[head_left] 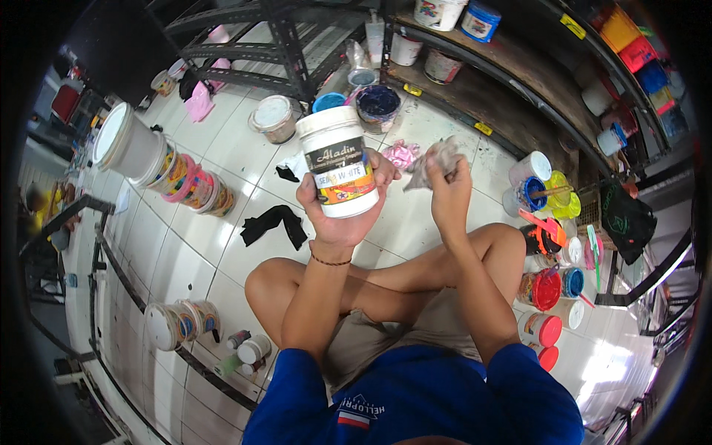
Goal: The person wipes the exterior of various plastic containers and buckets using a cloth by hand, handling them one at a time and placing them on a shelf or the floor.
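Left grip (343, 194) hugs my white paint tub (338, 163); right grip (447, 185) pinches a rag (437, 159). Wiping step; next needs rag touching tub.

A single head-worn fisheye camera looks steeply down from close above a seated person's crossed legs (386, 285) and raised hands, facing a white tiled floor (185, 245). Dark wooden shelving (512, 89) curves along the upper right rim, and grout lines bend outward toward the edges.
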The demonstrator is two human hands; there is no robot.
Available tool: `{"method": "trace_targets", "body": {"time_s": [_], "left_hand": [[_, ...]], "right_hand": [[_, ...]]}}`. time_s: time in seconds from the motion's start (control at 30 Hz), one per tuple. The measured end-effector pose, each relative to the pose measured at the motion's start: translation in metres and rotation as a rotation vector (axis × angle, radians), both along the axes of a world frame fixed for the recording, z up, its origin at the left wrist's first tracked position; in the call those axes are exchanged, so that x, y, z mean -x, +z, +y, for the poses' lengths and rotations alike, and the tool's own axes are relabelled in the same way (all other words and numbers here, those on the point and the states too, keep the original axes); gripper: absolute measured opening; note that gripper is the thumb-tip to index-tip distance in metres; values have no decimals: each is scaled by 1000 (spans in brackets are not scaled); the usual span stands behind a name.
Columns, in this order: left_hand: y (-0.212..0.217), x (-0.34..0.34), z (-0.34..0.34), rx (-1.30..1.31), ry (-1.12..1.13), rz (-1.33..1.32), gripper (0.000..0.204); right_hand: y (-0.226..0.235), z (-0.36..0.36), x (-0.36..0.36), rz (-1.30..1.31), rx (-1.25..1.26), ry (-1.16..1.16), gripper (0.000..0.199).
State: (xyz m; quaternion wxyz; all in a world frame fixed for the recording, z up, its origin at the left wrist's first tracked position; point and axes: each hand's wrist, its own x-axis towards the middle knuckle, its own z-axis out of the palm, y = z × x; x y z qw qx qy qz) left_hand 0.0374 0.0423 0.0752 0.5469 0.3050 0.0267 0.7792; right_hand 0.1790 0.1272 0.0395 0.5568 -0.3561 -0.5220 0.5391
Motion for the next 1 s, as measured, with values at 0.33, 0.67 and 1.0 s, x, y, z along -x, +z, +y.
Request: {"method": "trace_targets", "body": {"time_s": [0.33,0.67,1.0], "left_hand": [[-2,7,-5,-93,-114,90,87],[-13,-18,-8,229,-97,775,79],[-39,-81,25,110,4,1500,52]], "right_hand": [[-109,-1,-36,-1046,87,526,54],[97,-34,-69,-448,-167,525,69],[89,-102,-301,-581,139,-352,67]]}}
